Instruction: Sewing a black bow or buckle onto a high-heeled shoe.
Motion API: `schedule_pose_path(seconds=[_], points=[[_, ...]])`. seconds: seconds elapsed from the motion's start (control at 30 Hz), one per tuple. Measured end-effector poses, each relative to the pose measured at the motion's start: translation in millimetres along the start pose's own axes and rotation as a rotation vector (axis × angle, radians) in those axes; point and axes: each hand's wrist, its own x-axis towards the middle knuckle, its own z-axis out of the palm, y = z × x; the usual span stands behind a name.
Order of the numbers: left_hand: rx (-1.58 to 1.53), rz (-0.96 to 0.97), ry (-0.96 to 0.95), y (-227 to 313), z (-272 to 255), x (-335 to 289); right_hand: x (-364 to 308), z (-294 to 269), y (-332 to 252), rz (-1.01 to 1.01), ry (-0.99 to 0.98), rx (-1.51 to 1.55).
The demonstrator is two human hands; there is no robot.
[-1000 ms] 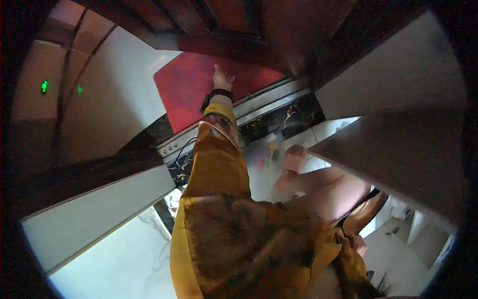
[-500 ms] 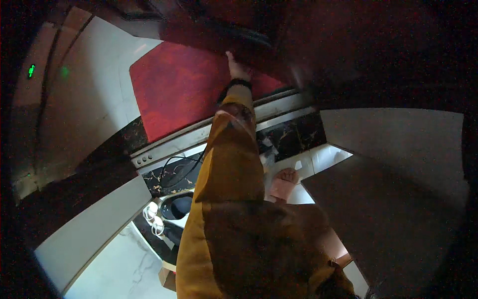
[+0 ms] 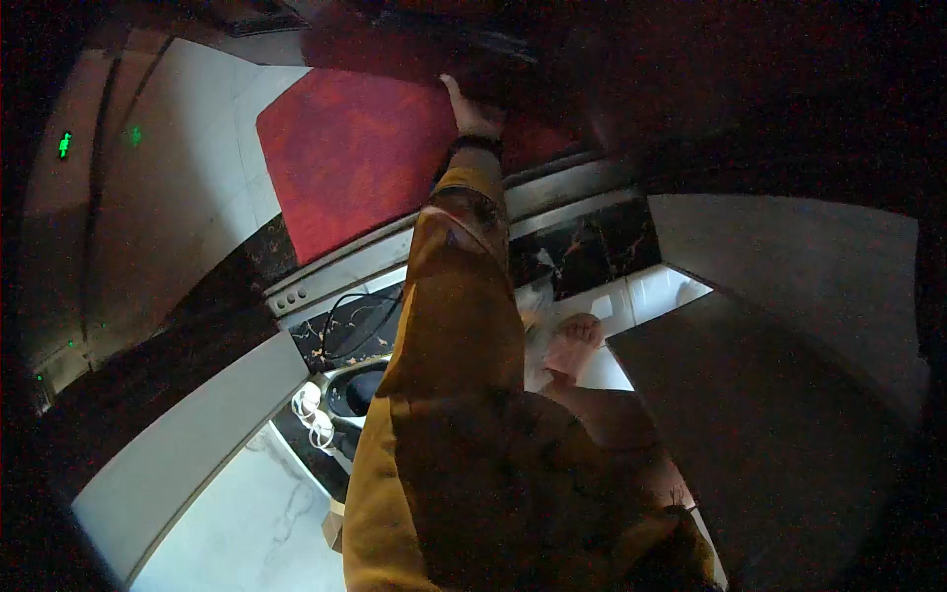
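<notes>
My left hand (image 3: 475, 118) reaches far forward to the dark reddish-brown door (image 3: 395, 49) at the top. Its thumb points up, apart from the other fingers, which fade into shadow against the door. It appears to rest on the door, grasping nothing visible. A dark band (image 3: 475, 146) circles the wrist, and a mustard-yellow sleeve (image 3: 459, 306) covers the arm. Beyond the sill lies a red mat (image 3: 345, 158), partly under the door's line. I cannot make out my right hand; the lower right is in deep shadow.
A metal door sill (image 3: 345, 259) crosses the floor. Below it are a looped black cable (image 3: 330, 335), dark footwear (image 3: 350, 395) and white shoes (image 3: 311, 403). A bare foot (image 3: 575, 340) stands right of my sleeve. Pale panels flank both sides; a small cardboard box (image 3: 333, 528) sits lower left.
My left hand, the mat and the sill sit slightly higher in the picture. The hand stays at the door with its thumb apart. More bare skin shows at the lower right.
</notes>
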Motion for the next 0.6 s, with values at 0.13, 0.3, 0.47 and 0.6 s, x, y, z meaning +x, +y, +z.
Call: schedule_pose_path(seconds=[0.13, 0.3, 0.47, 0.6], points=[[0.067, 0.119, -0.028, -7.2, -1.0, -2.5, -4.2, -1.4, 1.7, 0.012, 0.001, -0.004], [-0.026, 0.066, -0.007, -1.5, -2.8, -14.9, -3.1, 1.0, 5.8, 0.004, -0.001, 0.01], [0.005, 0.061, 0.092, -8.2, -13.4, -18.4, -5.6, 2.7, 10.1, 0.01, 0.013, 0.01], [0.041, 0.171, 0.026, 13.4, 2.7, -30.4, -2.9, 4.5, 16.9, -0.027, 0.018, 0.033]])
